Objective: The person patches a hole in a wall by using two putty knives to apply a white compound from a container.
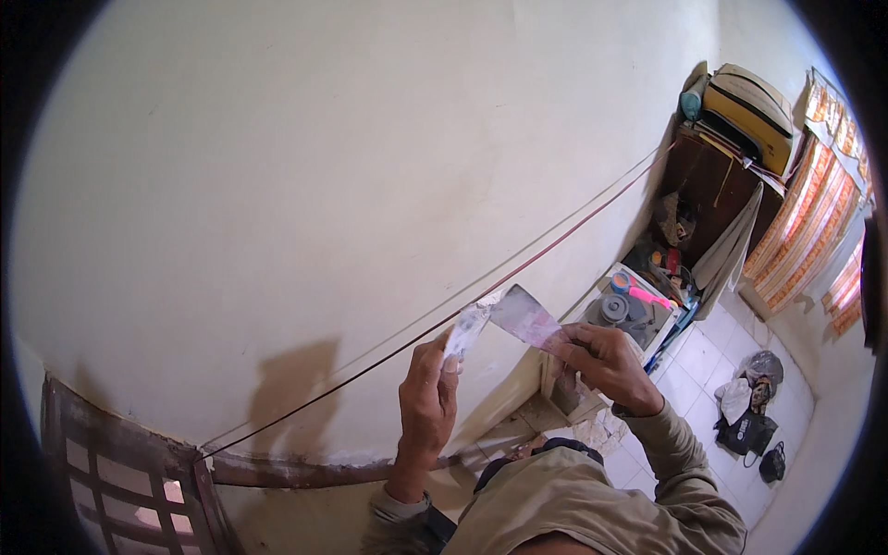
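Observation:
Both hands are raised in front of the pale wall (324, 166). My left hand (425, 390) is closed on a flat putty knife (469, 326) smeared with white paste. From the other side, my right hand (610, 363) grips a wider putty knife (525, 319), its grey blade streaked with white. The two blades meet or nearly meet at their tips, with a bit of white paste (485, 302) there. Their handles are mostly hidden by my fingers.
A dark red cord (564, 231) runs along the wall past the blades. At right, a small table (606, 289) holds a pink-handled tool (650, 296) and clutter. A yellow-black bag (751, 116) tops a brown cabinet (708, 176); dark bags (747, 430) lie on the tiles.

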